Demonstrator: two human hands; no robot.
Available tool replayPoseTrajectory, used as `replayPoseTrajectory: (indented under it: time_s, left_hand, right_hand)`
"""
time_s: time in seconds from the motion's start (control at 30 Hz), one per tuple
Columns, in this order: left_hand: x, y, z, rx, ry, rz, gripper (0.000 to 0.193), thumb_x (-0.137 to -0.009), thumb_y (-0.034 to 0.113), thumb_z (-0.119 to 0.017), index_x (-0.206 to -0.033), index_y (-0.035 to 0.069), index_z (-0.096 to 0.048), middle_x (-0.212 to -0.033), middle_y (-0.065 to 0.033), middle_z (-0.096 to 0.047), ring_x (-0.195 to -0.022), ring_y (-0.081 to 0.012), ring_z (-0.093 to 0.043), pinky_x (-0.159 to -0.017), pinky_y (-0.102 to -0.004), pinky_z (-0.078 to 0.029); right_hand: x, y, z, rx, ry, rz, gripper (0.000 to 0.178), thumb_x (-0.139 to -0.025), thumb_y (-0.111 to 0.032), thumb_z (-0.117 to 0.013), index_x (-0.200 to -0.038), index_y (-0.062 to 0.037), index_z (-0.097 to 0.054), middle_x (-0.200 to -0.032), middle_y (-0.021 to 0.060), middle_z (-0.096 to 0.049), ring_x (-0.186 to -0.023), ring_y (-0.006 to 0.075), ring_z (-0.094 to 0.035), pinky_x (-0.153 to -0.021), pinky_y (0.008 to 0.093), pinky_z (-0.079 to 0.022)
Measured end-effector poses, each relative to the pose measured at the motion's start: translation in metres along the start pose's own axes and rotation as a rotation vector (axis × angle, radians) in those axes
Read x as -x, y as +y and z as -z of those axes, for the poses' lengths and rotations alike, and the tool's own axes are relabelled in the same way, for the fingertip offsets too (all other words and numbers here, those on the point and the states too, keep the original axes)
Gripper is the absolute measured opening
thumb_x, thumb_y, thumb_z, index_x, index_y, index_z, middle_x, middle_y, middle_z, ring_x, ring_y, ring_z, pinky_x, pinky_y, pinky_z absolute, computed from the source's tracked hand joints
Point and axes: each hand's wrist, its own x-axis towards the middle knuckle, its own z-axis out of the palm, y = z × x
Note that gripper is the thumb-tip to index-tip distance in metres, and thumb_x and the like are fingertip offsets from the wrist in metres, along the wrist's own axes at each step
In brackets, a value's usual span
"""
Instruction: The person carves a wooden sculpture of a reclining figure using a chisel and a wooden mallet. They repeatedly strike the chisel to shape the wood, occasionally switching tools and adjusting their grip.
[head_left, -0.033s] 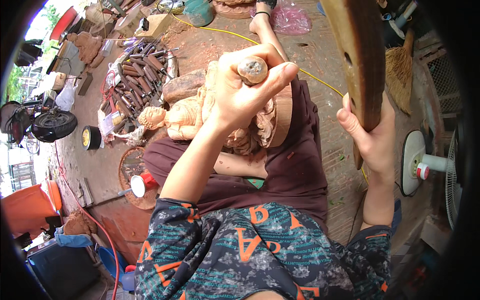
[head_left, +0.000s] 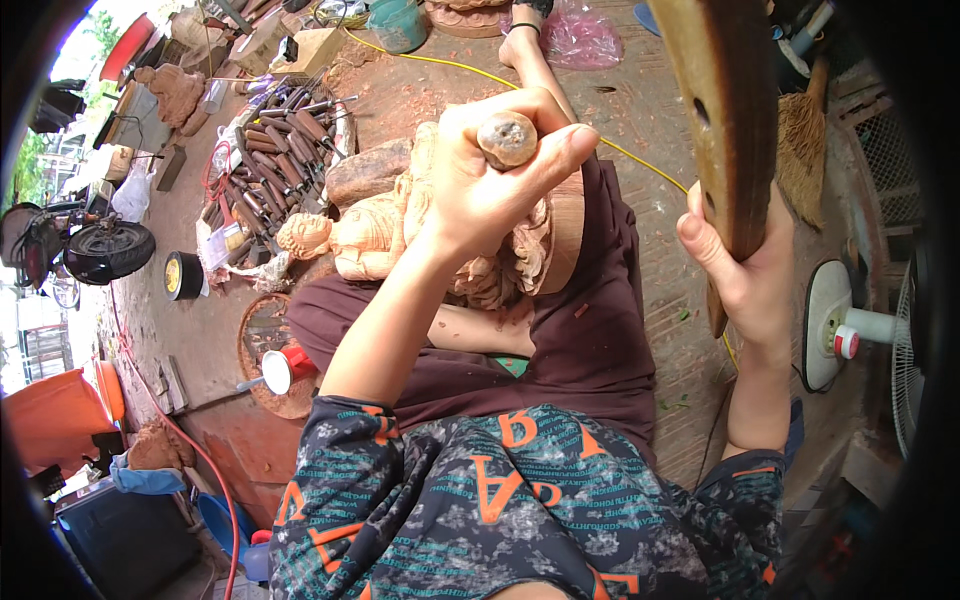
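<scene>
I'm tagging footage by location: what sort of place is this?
Probably a woodcarving workshop: a carved wooden figure lies near a heap of wooden-handled tools, and the left hand grips a round-ended handle.

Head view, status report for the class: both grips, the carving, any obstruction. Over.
Left grip closed round a brown, round-ended handle. Right grip closed on long, curved brown club. Pale carved wooden figure lying down, partly hidden behind left forearm.

The person wears a dark, grey-mottled shirt (head_left: 590, 515) with orange letters (head_left: 488, 508), teal print (head_left: 420, 560), 2 short sleeves (head_left: 335, 465), and maroon trousers (head_left: 605, 330).
</scene>
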Motion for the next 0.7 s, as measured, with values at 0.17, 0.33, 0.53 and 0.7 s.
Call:
replayPoseTrajectory:
  time_s: [0.17, 0.33, 0.53, 0.7]
  left_hand:
    - [-0.004, -0.005, -0.006, -0.035, -0.051, -0.012, 0.025, -0.089, 0.015, -0.065, -0.069, 0.002, -0.057, -0.053, 0.0024, -0.048, -0.046, -0.0021, -0.04, -0.041, -0.0193, -0.028]
    - [-0.001, -0.009, -0.012, -0.098, 0.012, 0.041, 0.02, -0.081, 0.015, -0.073, -0.069, 0.003, -0.062, -0.058, 0.0051, -0.054, -0.056, -0.0024, -0.048, -0.049, -0.0202, -0.038]
    - [-0.007, -0.006, -0.007, -0.368, -0.158, 0.12, 0.025, -0.078, 0.011, -0.074, -0.099, 0.003, -0.064, -0.092, -0.0062, -0.066, -0.082, -0.0107, -0.062, -0.071, -0.0267, -0.051]
    - [0.005, -0.032, -0.009, -0.089, 0.032, -0.025, 0.014, -0.081, 0.015, -0.073, -0.086, 0.004, -0.066, -0.072, -0.0004, -0.061, -0.065, -0.007, -0.055, -0.054, -0.0229, -0.044]
  right_hand:
    - [-0.004, -0.012, 0.005, 0.142, 0.045, 0.002, 0.046, -0.081, -0.01, -0.073, -0.12, 0.0007, -0.051, -0.078, -0.0019, -0.056, -0.069, 0.0068, -0.052, -0.061, 0.021, -0.043]
    - [-0.017, -0.007, 0.002, 0.522, 0.041, 0.468, 0.05, -0.08, 0.008, -0.063, -0.128, -0.0046, -0.052, -0.112, 0.0126, -0.064, -0.103, 0.0192, -0.062, -0.085, 0.0296, -0.048]
    - [-0.015, 0.002, 0.013, 0.512, 0.116, 0.496, 0.061, -0.074, 0.015, -0.058, -0.131, -0.0066, -0.05, -0.119, 0.0144, -0.062, -0.111, 0.0225, -0.06, -0.092, 0.0333, -0.046]
    - [-0.014, 0.002, 0.008, 0.632, 0.061, 0.472, 0.049, -0.079, 0.01, -0.06, -0.126, -0.0036, -0.053, -0.105, 0.0118, -0.065, -0.095, 0.0182, -0.064, -0.082, 0.0287, -0.049]
